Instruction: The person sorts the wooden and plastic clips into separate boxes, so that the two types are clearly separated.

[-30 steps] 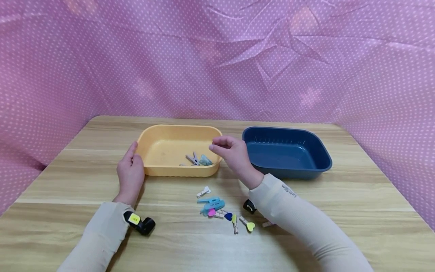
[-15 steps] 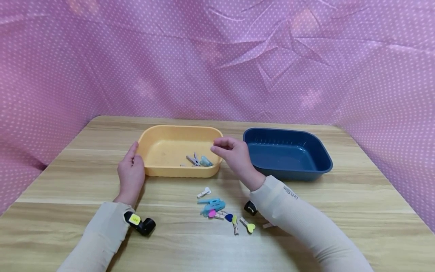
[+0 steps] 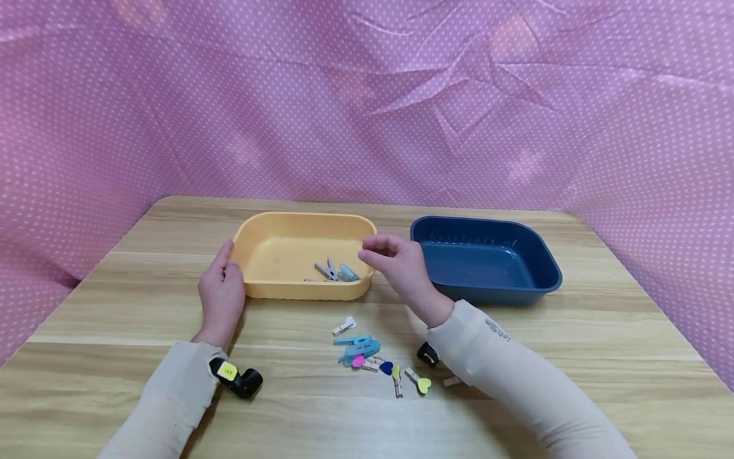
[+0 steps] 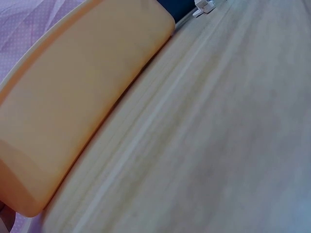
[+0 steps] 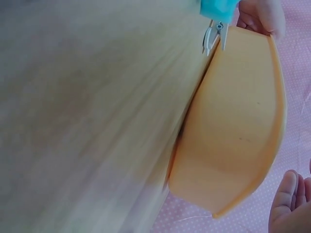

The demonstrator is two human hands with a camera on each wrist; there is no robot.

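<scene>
My left hand (image 3: 220,290) holds the left end of a yellow plastic basin (image 3: 304,290), with a finger along its rim. In the right wrist view, the curled fingers of that left hand (image 5: 260,14) are at the basin's far end. Over the basin's right rim hovers my right hand (image 3: 401,264), thumb and fingers loosely bent and nothing visible between them. Inside the basin lie a grey clothespin (image 3: 327,271) and a pale blue clip (image 3: 347,273); the front wall partly hides them.
A dark blue basin (image 3: 482,294) stands right of the yellow one. In front lie blue clothespins (image 3: 360,349) and several small wooden clips with hearts, among them a white one (image 3: 345,326) and a yellow one (image 3: 422,384). A pink dotted cloth (image 3: 367,127) hangs behind.
My right hand has drifted slightly right, and its forearm with it. The left hand stays at the yellow basin's end. The clips lie as before.
</scene>
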